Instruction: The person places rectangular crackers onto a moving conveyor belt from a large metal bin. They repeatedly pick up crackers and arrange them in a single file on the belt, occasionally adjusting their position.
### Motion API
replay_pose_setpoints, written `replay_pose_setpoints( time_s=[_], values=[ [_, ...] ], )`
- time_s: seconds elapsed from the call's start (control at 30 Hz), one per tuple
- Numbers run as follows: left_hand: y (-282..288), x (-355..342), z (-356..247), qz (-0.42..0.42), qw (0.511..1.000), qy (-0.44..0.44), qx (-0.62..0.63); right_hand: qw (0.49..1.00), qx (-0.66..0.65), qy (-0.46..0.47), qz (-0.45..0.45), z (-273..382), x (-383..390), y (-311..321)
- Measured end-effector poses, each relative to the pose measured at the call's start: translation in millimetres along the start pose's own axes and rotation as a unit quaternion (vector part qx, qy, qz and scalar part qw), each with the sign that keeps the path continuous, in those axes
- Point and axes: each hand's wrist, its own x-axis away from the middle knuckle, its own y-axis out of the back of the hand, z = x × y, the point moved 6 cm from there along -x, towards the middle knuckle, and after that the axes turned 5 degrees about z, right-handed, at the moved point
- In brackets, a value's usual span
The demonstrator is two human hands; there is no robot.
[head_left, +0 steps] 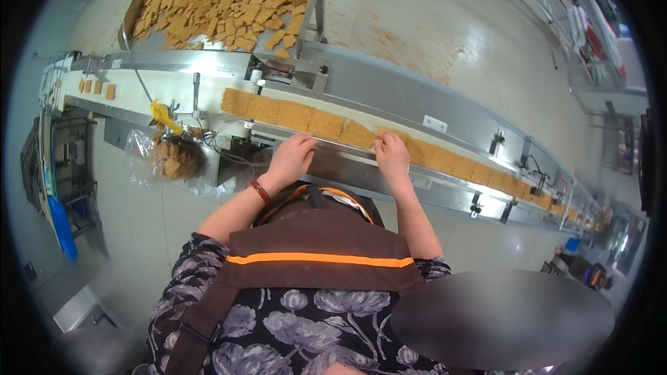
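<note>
A row of flat golden-brown crumbly slabs (324, 124) lies end to end along the pale conveyor belt (208, 99) in front of me. One slab (358, 134) sits a little askew in the row. At its right end are the bent fingertips of my right hand (393, 157), closed on its edge. My left hand (292, 157), with a dark red band at the wrist, rests by the belt's near rail. Its fingers are apart and hold nothing.
Beyond the belt stands a metal tray (318, 0) heaped with broken pieces. A yellow-handled device (165, 117) is at the left, above a clear plastic bag (174, 158) of brown pieces. Small slabs (97, 87) lie farther left. Metal rails and sensor brackets (497, 141) flank the belt.
</note>
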Motion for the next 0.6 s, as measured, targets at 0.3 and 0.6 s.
replay_pose_setpoints(
  time_s=[0.3,0.6],
  values=[
    [16,6,26,-0.091,0.994,0.052,0.012,0.992,-0.076,0.039,0.087,42,-58,-21],
    [83,-39,70,-0.148,0.986,0.061,0.040,0.975,-0.086,0.168,0.119,211,-224,-60]
  ],
)
